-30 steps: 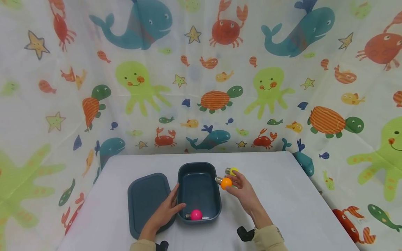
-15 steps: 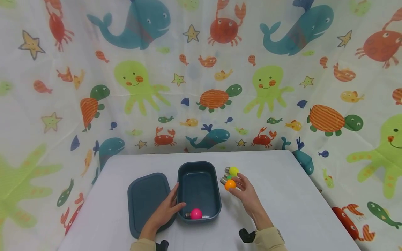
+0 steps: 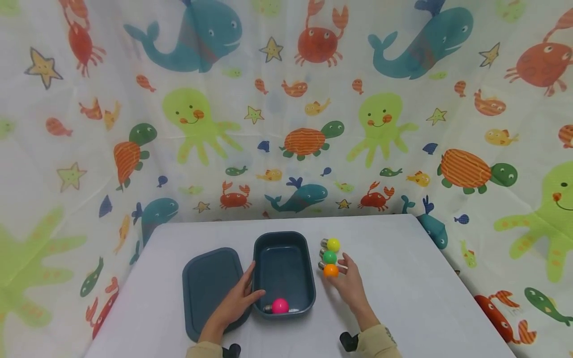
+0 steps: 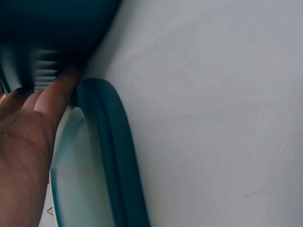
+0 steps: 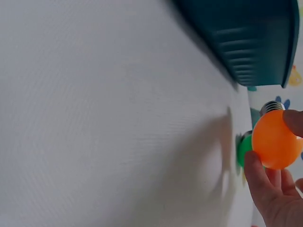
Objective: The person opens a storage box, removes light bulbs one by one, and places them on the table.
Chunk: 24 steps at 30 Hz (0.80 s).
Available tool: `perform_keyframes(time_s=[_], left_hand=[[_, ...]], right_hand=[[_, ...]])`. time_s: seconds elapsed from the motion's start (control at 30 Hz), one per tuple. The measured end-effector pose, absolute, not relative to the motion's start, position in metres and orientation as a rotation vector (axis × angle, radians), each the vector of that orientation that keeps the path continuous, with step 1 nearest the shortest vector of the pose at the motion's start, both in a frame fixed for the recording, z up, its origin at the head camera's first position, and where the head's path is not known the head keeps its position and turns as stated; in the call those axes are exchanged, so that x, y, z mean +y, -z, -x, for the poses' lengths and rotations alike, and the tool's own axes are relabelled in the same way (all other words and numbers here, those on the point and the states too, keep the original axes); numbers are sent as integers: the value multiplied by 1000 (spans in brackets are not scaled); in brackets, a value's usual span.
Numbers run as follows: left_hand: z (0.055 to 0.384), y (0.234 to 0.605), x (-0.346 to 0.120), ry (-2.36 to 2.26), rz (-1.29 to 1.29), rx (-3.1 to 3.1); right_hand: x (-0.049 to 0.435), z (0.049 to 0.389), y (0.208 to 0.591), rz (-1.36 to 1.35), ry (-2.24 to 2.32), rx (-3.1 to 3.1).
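In the head view my left hand (image 3: 235, 302) rests against the left side of a dark blue-grey container (image 3: 312, 286), its thumb reaching over the rim. The left wrist view shows that hand's fingers (image 4: 56, 97) extended along the outer wall. A pink light bulb (image 3: 280, 306) lies inside at the near end. To the right of the container, my right hand (image 3: 351, 287) pinches an orange light bulb (image 3: 331, 270) between thumb and fingers, its metal base towards the container. A green light bulb (image 3: 330, 257) and a yellow light bulb (image 3: 333, 244) lie just beyond it.
The matching lid (image 3: 210, 288) lies on the table left of the container, partly under my left hand. A white cloth covers the table (image 3: 403, 278). Behind and at both sides hangs a curtain (image 3: 286, 109) printed with sea animals.
My right hand has brought the orange light bulb a little right and nearer to me, bringing the green and yellow ones into fuller view. The left hand has stayed put.
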<state>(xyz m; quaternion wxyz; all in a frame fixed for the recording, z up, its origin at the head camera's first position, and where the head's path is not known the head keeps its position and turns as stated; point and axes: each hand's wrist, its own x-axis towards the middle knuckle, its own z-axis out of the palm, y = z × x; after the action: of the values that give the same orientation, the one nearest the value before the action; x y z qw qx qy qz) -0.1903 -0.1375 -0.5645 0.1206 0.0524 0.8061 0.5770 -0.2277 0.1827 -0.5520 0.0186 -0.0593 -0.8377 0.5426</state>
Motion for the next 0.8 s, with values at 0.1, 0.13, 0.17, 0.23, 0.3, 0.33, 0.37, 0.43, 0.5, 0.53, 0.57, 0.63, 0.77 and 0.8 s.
perform_keyframes(time_s=[0.1,0.13,0.17,0.23,0.3,0.33,0.37,0.43,0.5,0.53,0.57,0.63,0.77,0.8], left_hand=[[189,565,-137,-1687,-162,2355],[189,565,-137,-1686,-165,2356],[189,565,-137,-1686,-167,2357],[189,565,-137,-1688,-171,2356],[189,565,-137,-1691,-175,2354],[189,565,-137,-1693,-175,2353],[189,565,-137,-1694,-176,2352],[190,565,-137,-1691,-173,2355],[191,565,-137,-1681,-168,2363],[191,565,-137,-1676,-166,2367],[191,565,-137,-1670,-164,2371],[191,565,-137,-1666,-161,2373],[191,566,-137,-1669,-163,2366],[190,566,-137,-1672,-164,2365]], right_hand=[[182,230,556,192,-1644,-2627],[183,231,557,192,-1632,-2638],[183,232,557,187,-1619,-2648],[185,232,559,172,-1603,-2667],[187,233,561,158,-1592,-2685],[188,233,561,151,-1589,-2690],[189,234,562,148,-1587,-2696],[191,235,562,136,-1585,-2705],[192,236,562,140,-1599,-2707],[193,236,562,146,-1610,-2707],[194,237,562,149,-1617,-2706],[195,238,562,141,-1616,-2707],[197,241,561,148,-1623,-2716],[197,241,561,148,-1625,-2719]])
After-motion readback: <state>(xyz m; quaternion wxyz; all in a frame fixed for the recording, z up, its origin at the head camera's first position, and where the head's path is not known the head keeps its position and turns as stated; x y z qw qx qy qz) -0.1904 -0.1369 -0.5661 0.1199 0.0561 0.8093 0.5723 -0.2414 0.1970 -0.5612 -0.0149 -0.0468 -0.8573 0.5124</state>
